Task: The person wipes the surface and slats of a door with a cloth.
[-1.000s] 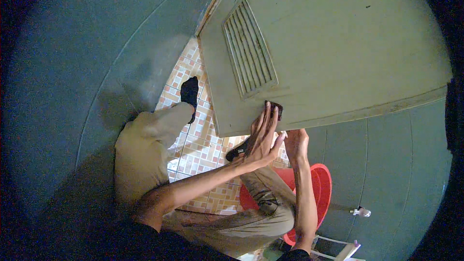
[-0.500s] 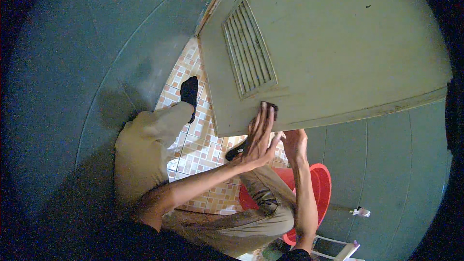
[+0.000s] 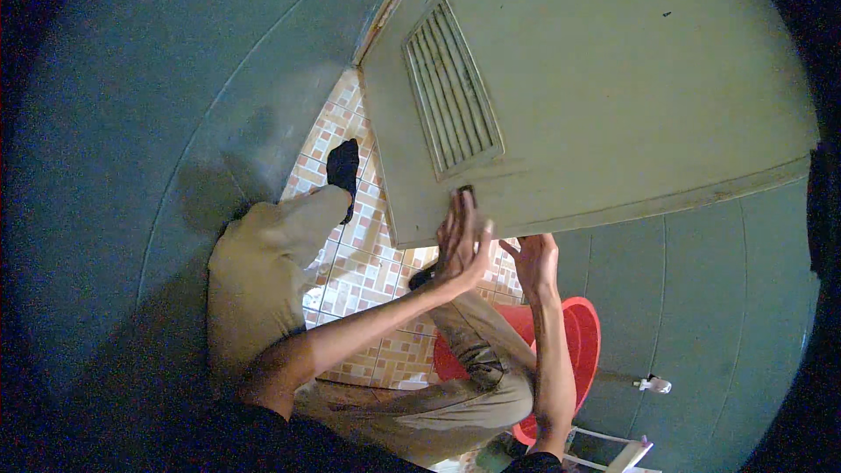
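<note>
A pale green door (image 3: 648,105) with a slatted vent (image 3: 451,88) stands in front of me. Against its lower face, just below the vent, my left hand (image 3: 462,241) presses a small dark pad (image 3: 466,190); the fingers lie over it and are slightly smeared by motion. Most of the pad is hidden under them, so its exact kind does not show. My right hand (image 3: 536,261) grips the door's edge to the right of the left hand, its fingertips out of sight behind the door. Dark smudges streak the surface around the vent's lower corner.
A red plastic tub (image 3: 585,342) stands beside my right forearm. Small patterned tiles (image 3: 350,276) cover the floor around my dark-shod feet. Bluish-green walls rise on both sides; a white fitting (image 3: 654,384) projects at right, above a white rack or stool (image 3: 626,455).
My left hand has slid a little left across the door with the dark pad. The right hand has stayed at the door's edge, its thumb spread slightly wider.
</note>
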`<state>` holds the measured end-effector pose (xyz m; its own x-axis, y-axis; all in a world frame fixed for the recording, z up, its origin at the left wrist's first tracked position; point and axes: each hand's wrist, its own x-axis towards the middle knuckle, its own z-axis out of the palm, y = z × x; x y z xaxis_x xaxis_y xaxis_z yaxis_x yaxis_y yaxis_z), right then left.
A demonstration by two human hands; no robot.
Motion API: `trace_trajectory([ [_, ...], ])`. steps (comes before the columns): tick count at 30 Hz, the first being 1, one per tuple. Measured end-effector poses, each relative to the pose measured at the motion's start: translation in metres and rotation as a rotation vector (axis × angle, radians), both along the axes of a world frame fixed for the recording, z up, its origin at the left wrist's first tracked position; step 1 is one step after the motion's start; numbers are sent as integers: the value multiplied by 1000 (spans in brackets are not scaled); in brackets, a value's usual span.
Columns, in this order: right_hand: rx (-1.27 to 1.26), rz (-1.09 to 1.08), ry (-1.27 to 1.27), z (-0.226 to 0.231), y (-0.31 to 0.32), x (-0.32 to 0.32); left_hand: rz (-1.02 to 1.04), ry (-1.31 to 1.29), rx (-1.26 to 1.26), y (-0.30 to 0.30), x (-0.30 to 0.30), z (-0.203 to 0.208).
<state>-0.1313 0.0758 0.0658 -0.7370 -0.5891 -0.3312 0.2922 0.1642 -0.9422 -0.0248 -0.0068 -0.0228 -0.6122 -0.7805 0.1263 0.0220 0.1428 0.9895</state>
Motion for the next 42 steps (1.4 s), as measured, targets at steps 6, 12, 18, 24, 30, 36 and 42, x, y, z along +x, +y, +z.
trace_trajectory([
  [6, -12, -36, 71, -2, 3, 0, 33, -15, 30, 5, 0, 6],
  [12, 52, 8, 215, -8, 7, -11, -85, 108, -218, 3, 16, 38],
  [18, -32, -11, 49, 1, -4, 5, 25, -3, -9, 0, -2, 0],
  [24, -109, 69, 47, -11, 9, -15, -82, 102, -240, 4, 13, 31],
  [30, -30, -46, 39, 2, -2, 3, -26, 58, -136, 3, 6, 17],
  [36, -64, 27, 74, -12, 9, -14, -27, 125, -234, 6, 10, 31],
  [42, -3, -40, 117, -3, -3, 3, -3, 81, -12, 2, 5, 16],
])
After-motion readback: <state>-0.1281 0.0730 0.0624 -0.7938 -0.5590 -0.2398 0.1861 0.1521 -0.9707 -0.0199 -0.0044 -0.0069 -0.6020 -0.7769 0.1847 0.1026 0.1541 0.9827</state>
